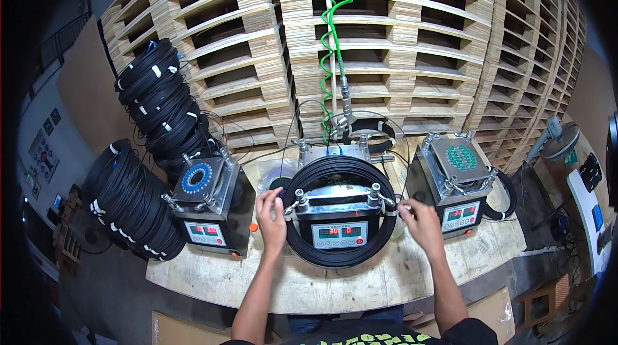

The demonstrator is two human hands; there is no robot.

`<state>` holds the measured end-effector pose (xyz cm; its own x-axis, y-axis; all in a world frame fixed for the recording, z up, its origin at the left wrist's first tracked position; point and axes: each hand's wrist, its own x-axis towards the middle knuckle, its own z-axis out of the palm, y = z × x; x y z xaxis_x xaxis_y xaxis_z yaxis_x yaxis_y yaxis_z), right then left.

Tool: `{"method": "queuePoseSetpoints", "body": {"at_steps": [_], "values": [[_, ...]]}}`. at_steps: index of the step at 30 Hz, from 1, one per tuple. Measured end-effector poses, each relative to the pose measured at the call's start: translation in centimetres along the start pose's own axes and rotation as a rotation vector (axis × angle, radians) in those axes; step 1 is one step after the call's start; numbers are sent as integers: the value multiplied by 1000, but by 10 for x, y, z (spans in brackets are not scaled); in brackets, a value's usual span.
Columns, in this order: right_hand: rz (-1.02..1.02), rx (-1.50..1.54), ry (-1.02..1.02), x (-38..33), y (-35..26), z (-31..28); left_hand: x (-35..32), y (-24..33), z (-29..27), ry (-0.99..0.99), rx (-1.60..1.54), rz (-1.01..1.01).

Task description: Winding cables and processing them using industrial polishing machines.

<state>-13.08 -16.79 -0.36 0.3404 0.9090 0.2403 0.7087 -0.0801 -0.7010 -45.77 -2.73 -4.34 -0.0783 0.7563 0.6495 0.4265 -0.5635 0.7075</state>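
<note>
Cable stacks (132,200): black, far left.
Left machine (207,214): blue ring (187,181) on top.
Left hand (273,224): half curled; cannot tell its hold.
Coil (339,258): round the middle machine (338,213).
Right hand (421,222): fingers bent nearly together; hold unclear.
Right machine (456,188): green-dotted top.

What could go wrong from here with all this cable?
The black cable coil ringing the middle machine's front might snag on its metal posts. The left hand and right hand are near those posts, so either could get pinched. The rear cable stack at left seems to lean and may topple.
</note>
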Motion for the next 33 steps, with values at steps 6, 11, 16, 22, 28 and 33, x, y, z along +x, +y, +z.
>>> {"method": "queuePoseSetpoints", "body": {"at_steps": [6, 11, 16, 22, 28, 33], "values": [[-607, 164, 243, 106, -72, -16, 73, 38, 16, -110, -116, 175], [-863, -206, 126, 212, -116, 10, 119, 49, 79, -435, -135, 71], [-889, -435, -57, 244, -129, 22, 147, 48, 106, -508, -63, 61], [-839, -393, 28, 239, -116, 16, 158, 46, 112, -639, -221, -24], [-871, -364, -49, 245, -123, 19, 164, 42, 122, -636, -142, 124], [-813, -356, -39, 240, -123, 16, 174, 31, 130, -845, -349, -44]]}}
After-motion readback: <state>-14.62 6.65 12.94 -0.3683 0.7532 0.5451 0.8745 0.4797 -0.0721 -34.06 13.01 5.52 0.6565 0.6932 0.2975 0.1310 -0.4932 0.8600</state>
